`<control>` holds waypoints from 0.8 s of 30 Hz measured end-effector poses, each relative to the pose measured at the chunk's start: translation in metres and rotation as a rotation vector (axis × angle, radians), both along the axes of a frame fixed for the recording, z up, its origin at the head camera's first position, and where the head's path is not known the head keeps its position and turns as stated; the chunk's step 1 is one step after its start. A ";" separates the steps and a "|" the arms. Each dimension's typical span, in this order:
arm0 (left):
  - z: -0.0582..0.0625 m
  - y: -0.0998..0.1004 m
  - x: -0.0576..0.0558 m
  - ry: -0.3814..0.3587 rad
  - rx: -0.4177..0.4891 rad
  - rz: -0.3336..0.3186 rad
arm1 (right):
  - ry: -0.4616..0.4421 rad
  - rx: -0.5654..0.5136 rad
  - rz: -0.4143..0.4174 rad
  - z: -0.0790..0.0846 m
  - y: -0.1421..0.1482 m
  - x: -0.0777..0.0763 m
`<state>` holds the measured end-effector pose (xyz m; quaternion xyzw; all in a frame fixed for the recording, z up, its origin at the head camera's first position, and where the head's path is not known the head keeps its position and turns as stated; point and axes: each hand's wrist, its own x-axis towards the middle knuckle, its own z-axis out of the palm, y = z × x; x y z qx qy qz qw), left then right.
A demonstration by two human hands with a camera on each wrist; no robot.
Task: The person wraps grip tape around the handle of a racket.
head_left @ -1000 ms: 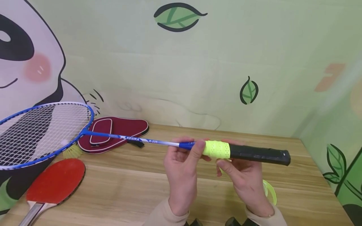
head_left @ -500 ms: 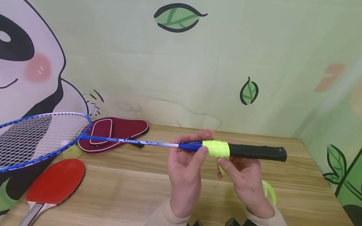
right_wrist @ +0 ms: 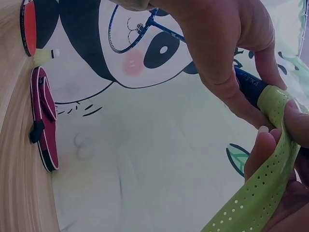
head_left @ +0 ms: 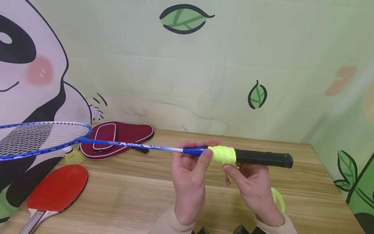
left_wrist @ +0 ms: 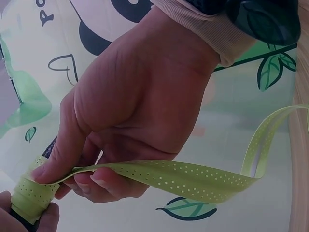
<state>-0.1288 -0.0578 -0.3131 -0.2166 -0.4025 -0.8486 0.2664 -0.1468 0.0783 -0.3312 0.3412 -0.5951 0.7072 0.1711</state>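
Observation:
A blue badminton racket (head_left: 146, 146) lies across the head view, held above the table with its strings to the left. Yellow-green perforated overgrip tape (head_left: 223, 154) is wrapped round the upper part of its black handle (head_left: 263, 158). My left hand (head_left: 190, 182) grips the blue cone beside the wrap, thumb on the wrap's edge. With thumb and fingers, my right hand (head_left: 255, 191) pinches the tape just below the handle. In the left wrist view, the loose tape (left_wrist: 193, 181) runs from those fingers off to the right. Some fingers are hidden behind the handle.
On the wooden table (head_left: 131, 191), a red table tennis bat (head_left: 59, 187) lies at left, near a yellow shuttlecock (head_left: 73, 156). A maroon bat case (head_left: 131, 132) lies behind. Yellow-green loops (head_left: 280, 200) show beside my right wrist. A painted wall (head_left: 187, 74) stands behind the table.
The racket has turned about its shaft, so its head looks flatter, and the handle has shifted slightly left. My left fingers lifted, then came back to the cone. My right hand keeps its pinch.

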 end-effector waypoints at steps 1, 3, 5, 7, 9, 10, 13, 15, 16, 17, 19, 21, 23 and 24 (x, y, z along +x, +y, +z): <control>0.000 0.000 0.000 -0.011 0.001 0.001 | 0.006 -0.004 -0.001 0.000 0.000 0.000; 0.000 0.000 0.000 -0.018 0.000 0.007 | 0.021 -0.013 -0.002 -0.001 -0.001 -0.002; 0.000 0.000 0.000 -0.032 0.005 0.006 | 0.035 -0.029 0.003 -0.003 -0.001 -0.003; 0.000 -0.001 0.000 -0.022 0.002 0.015 | 0.043 -0.046 0.013 -0.004 -0.001 -0.003; 0.000 -0.001 0.000 -0.030 0.016 0.015 | 0.042 -0.058 0.030 -0.004 -0.001 -0.004; 0.000 0.000 0.000 -0.045 0.024 0.013 | 0.040 -0.061 0.039 -0.004 -0.001 -0.004; 0.001 0.001 0.000 -0.064 0.039 0.011 | 0.029 -0.073 0.070 -0.004 -0.001 -0.004; 0.001 0.001 0.000 -0.081 0.041 0.013 | 0.026 -0.080 0.084 -0.004 -0.001 -0.004; 0.000 0.001 0.000 -0.084 0.038 0.019 | 0.025 -0.085 0.088 -0.004 -0.001 -0.004; 0.000 0.001 0.000 -0.083 0.034 0.025 | 0.027 -0.088 0.090 -0.004 -0.001 -0.004; 0.000 0.002 0.000 -0.084 0.025 0.041 | 0.034 -0.093 0.090 -0.004 -0.001 -0.004; -0.001 0.003 0.000 -0.078 0.031 0.039 | 0.039 -0.096 0.090 -0.004 -0.002 -0.004; 0.000 0.003 0.000 -0.053 0.055 0.012 | 0.037 -0.093 0.089 -0.004 -0.002 -0.004; 0.000 0.004 0.001 -0.034 0.074 -0.013 | 0.031 -0.085 0.087 -0.003 -0.002 -0.003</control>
